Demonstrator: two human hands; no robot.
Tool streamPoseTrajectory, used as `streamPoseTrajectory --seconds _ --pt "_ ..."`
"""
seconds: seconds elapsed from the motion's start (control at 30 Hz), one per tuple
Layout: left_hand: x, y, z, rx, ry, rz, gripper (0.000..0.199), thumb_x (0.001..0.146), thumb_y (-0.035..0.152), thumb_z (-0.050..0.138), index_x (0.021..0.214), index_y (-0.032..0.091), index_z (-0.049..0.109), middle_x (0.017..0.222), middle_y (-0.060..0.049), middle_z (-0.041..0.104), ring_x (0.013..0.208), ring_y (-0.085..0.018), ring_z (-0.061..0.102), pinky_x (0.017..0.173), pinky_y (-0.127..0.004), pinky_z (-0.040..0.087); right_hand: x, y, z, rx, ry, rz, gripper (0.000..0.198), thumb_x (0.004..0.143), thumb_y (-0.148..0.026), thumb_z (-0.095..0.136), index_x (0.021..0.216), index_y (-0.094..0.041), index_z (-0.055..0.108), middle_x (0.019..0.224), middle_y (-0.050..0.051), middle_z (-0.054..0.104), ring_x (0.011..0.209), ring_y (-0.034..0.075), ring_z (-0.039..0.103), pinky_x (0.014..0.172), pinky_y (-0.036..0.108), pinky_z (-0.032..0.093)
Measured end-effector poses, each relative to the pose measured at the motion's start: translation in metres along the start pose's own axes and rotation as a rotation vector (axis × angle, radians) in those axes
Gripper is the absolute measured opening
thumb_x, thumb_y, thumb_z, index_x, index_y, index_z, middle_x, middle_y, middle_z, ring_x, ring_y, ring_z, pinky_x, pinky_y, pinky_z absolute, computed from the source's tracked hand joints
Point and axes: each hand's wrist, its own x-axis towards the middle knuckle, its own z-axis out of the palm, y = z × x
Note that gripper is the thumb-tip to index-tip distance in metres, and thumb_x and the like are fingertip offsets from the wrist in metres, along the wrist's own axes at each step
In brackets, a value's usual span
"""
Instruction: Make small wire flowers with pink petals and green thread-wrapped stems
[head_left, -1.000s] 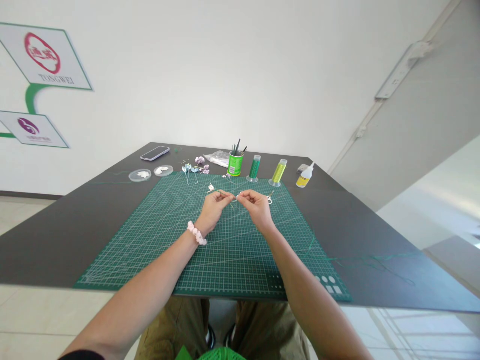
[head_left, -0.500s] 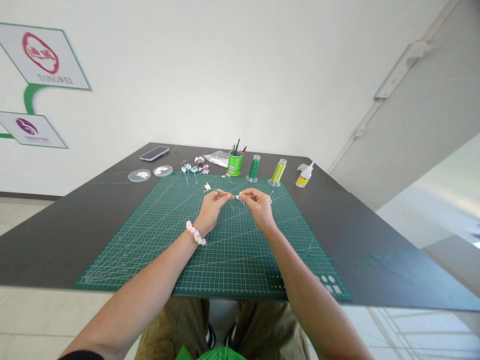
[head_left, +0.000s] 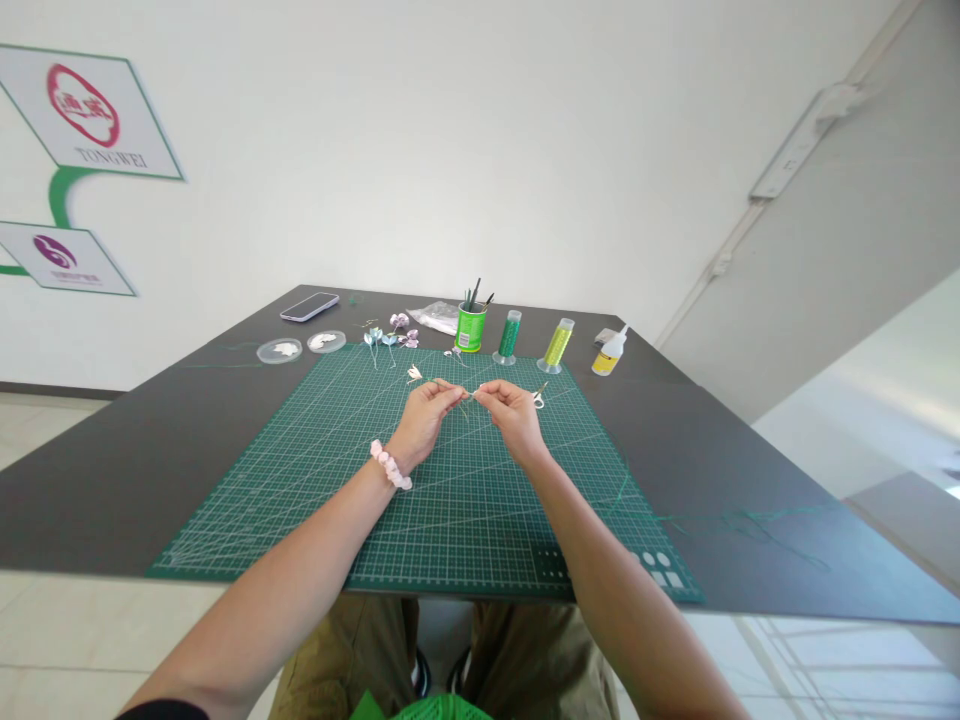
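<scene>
My left hand (head_left: 425, 417) and my right hand (head_left: 514, 412) meet over the far half of a green cutting mat (head_left: 420, 500). Both pinch a thin wire stem (head_left: 466, 396) between fingertips. A small pale flower (head_left: 413, 374) sits at the stem's left end, just beyond my left hand. What the right fingertips pinch besides the wire is too small to tell. A pink scrunchie (head_left: 390, 466) is on my left wrist. Small scissors (head_left: 538, 397) lie on the mat just right of my right hand.
Along the mat's far edge stand a green cup of tools (head_left: 471, 326), two bead tubes (head_left: 510, 336) (head_left: 559, 343), and a glue bottle (head_left: 609, 352). Finished small flowers (head_left: 391, 335), two clear dishes (head_left: 279, 350), a phone (head_left: 309, 306) and a plastic bag (head_left: 436, 316) lie farther left. Green thread (head_left: 742, 522) trails at right.
Both hands stayed together over the mat, shifting slightly away from me; the flower end of the stem moved a little left and farther away.
</scene>
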Motion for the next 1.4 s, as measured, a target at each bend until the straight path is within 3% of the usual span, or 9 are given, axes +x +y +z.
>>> streamPoseTrajectory --seconds 0.4,0.73,1.23,1.4 --pt "0.0001 0.0003 -0.0007 0.027 0.055 0.038 0.014 0.063 0.028 0.072 0.063 0.017 0.062 0.066 -0.001 0.065 0.068 -0.013 0.059 0.076 -0.032 0.046 -0.0027 -0.0016 0.0035 -0.044 -0.023 -0.032 0.02 0.066 -0.038 0.064 0.061 -0.02 0.058 0.047 -0.006 0.042 0.047 0.009 0.032 0.046 0.025 0.027" --pt "-0.0013 0.0026 -0.0001 0.155 0.112 0.161 0.012 0.066 0.026 0.072 0.068 0.017 0.064 0.072 -0.001 0.066 0.075 -0.016 0.062 0.082 -0.033 0.046 -0.0031 -0.003 0.0043 -0.079 0.013 -0.063 0.02 0.069 -0.038 0.062 0.062 -0.021 0.057 0.045 -0.008 0.035 0.044 0.009 0.028 0.046 0.025 0.024" --pt "0.0 0.004 -0.0006 0.057 0.079 0.087 0.012 0.063 0.024 0.073 0.067 0.016 0.065 0.072 -0.002 0.069 0.074 -0.015 0.062 0.082 -0.032 0.046 -0.0023 -0.001 0.0008 -0.114 0.067 -0.11 0.017 0.073 -0.034 0.06 0.065 -0.02 0.057 0.046 -0.009 0.033 0.045 0.009 0.027 0.046 0.024 0.022" --pt "-0.0003 0.0035 -0.0007 0.067 0.1 0.109 0.012 0.063 0.025 0.073 0.067 0.016 0.065 0.071 -0.001 0.068 0.074 -0.014 0.062 0.081 -0.031 0.046 -0.0037 -0.0013 0.0031 -0.097 0.03 -0.113 0.018 0.071 -0.036 0.061 0.064 -0.019 0.058 0.046 -0.008 0.036 0.044 0.008 0.029 0.045 0.024 0.023"
